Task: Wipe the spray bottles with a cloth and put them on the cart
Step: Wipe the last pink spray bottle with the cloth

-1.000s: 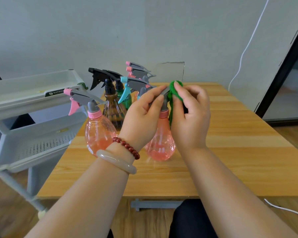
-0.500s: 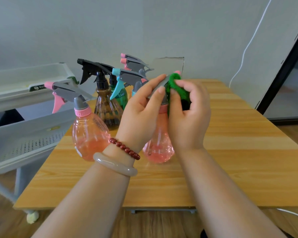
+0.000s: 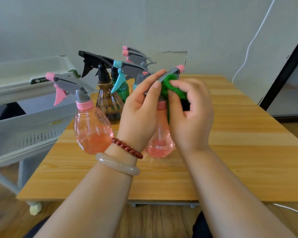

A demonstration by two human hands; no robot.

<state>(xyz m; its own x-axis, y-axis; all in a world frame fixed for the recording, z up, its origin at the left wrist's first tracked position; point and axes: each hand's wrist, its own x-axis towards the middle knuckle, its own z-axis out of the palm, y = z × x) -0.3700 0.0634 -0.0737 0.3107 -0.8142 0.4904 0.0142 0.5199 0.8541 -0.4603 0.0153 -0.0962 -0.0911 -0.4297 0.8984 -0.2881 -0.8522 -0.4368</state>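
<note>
The left hand grips the pink spray bottle by its rigid head (thin, slick plastic, probably light) while the right hand pinches the soft cloth against it.

Both forearms are bare from wrist to the lower edge of the view. Just behind the left hand sits a bracelet of round, glossy, dark red beads. Next to it, further up the arm, is a thick smooth bangle, pale, milky and slightly translucent. The nail showing on the left hand is short and plain. Dark clothing shows below the arms.
</note>
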